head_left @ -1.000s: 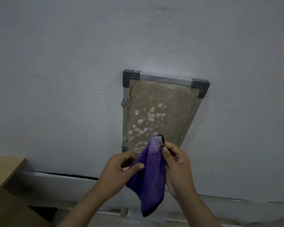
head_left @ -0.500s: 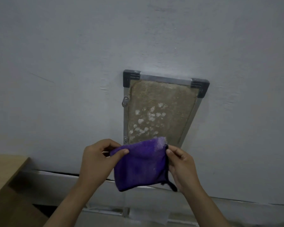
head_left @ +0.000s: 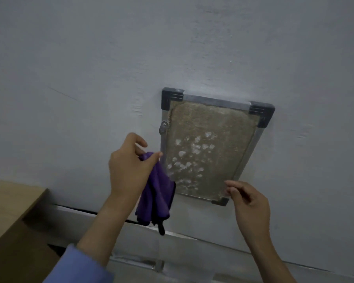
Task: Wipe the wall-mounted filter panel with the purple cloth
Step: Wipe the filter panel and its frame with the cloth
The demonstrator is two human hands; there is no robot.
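A: Head cam, only view. Where's the cloth point(head_left: 157, 188)?

B: In the left hand point(head_left: 129, 166). Thumb and fingers pinch its top end, rest hangs down in a bunch, purple w/ a dark edge and a black loop at the bottom. It hangs just beside the panel's point(head_left: 208, 152) lower left edge and overlaps that corner from this angle. Can't tell if it touches the frame.

A: Right hand point(head_left: 247, 199)?

B: Holds nothing. Fingers loosely curled, thumb and forefinger tips near each other, a gap between. It's at the panel's lower right corner, partly in front of the frame. Contact w/ the frame: can't tell.

A: Panel itself?

B: On the wall point(head_left: 90, 68), rect., metal frame w/ dark plastic corner caps. Two top caps and the bottom right cap show; bottom left is hidden behind the cloth. Small metal latch point(head_left: 163, 127) on the left rail, upper part. Filter face is brownish-grey and fuzzy, w/ white blotches across the middle and lower left.

A: Anything else?

B: Wall is grey-white, scuffed. Below the panel a metal rail point(head_left: 192, 242) runs along the wall base, w/ a dark gap over its left stretch. Wooden top point(head_left: 10, 203) at bottom left, brown side under it. Blue sleeve point(head_left: 78, 266) on the left forearm, at the bottom edge. Right forearm bare as far as it shows.
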